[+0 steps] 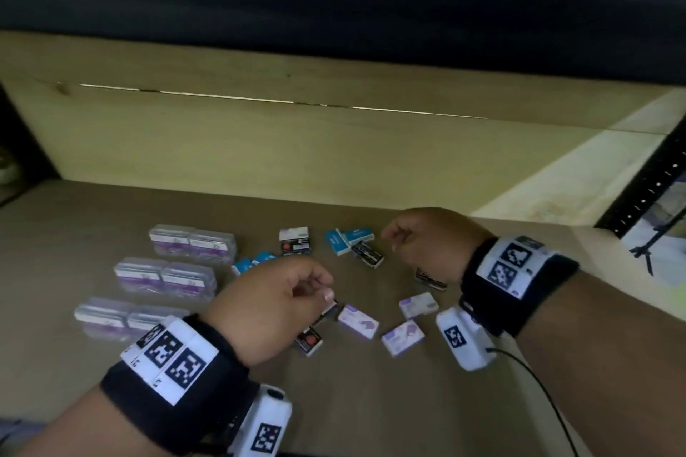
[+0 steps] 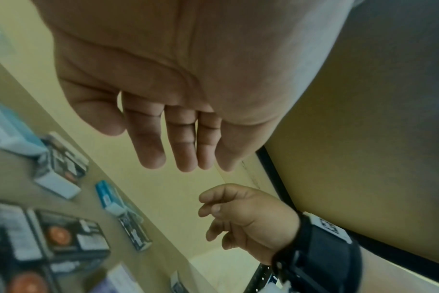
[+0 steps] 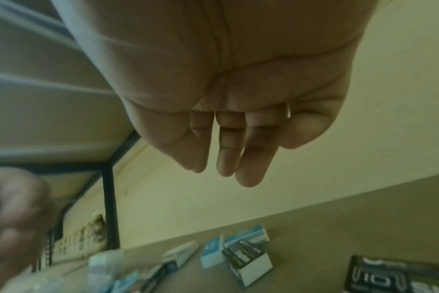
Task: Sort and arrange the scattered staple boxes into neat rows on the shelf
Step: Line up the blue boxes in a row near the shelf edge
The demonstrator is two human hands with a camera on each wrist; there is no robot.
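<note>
Small staple boxes lie scattered on the brown shelf (image 1: 92, 219): blue ones (image 1: 349, 239), a black one (image 1: 367, 254), a white-and-black one (image 1: 295, 241) and purple-white ones (image 1: 358, 321). At the left, clear plastic cases (image 1: 165, 278) stand in three rows of two. My left hand (image 1: 319, 284) hovers over the middle of the scatter, fingers loosely curled and empty; the left wrist view shows its bare palm and hanging fingers (image 2: 150, 150). My right hand (image 1: 389, 234) hovers beside the blue boxes, also holding nothing, with relaxed fingers (image 3: 251, 168) in the right wrist view.
A pale wooden back panel (image 1: 297, 141) closes the shelf behind. A black perforated metal upright (image 1: 646, 197) stands at the right edge. A dark upper shelf overhangs. A black box (image 1: 430, 279) lies partly under my right wrist, and another (image 1: 309, 341) under my left hand.
</note>
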